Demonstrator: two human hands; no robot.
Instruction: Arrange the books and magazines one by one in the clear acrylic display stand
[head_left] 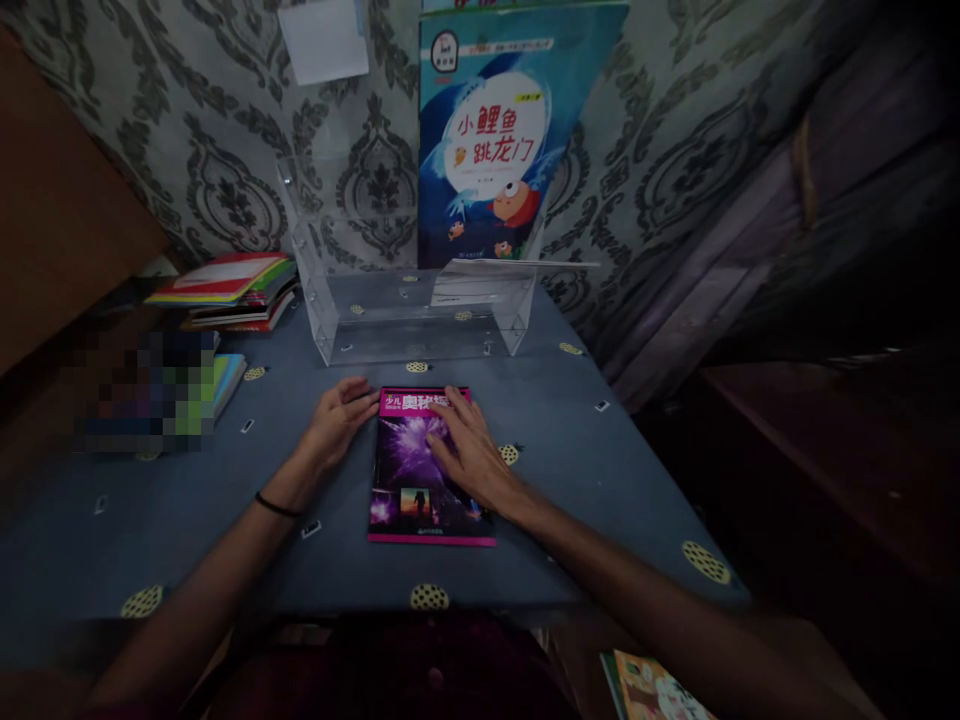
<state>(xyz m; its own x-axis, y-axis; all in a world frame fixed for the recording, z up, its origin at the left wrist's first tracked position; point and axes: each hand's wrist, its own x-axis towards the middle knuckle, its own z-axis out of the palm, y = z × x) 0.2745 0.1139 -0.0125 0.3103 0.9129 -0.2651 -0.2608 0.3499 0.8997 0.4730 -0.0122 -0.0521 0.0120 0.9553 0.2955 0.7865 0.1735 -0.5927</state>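
Note:
A purple and magenta book (409, 465) lies flat on the table before me, its cover printed with a burst of light and a small picture of a figure. My right hand (474, 455) rests on the right part of the cover with its fingers stretched out and partly hides the title. At the book's upper left edge is my left hand (339, 418), its fingers loosely bent and their tips at the edge. Neither hand grips the book. Behind it stands a clear acrylic rack (416, 340), holding a blue picture book (480, 225) upright at its right side.
Stacked books (232, 285) sit at the back left, with another pile (225, 385), partly blurred out, nearer me. A white sheet (480, 285) leans in the rack. The blue patterned tablecloth (600, 520) ends at the right, by a grey curtain (705, 270). Below the front edge is an orange book (652, 685).

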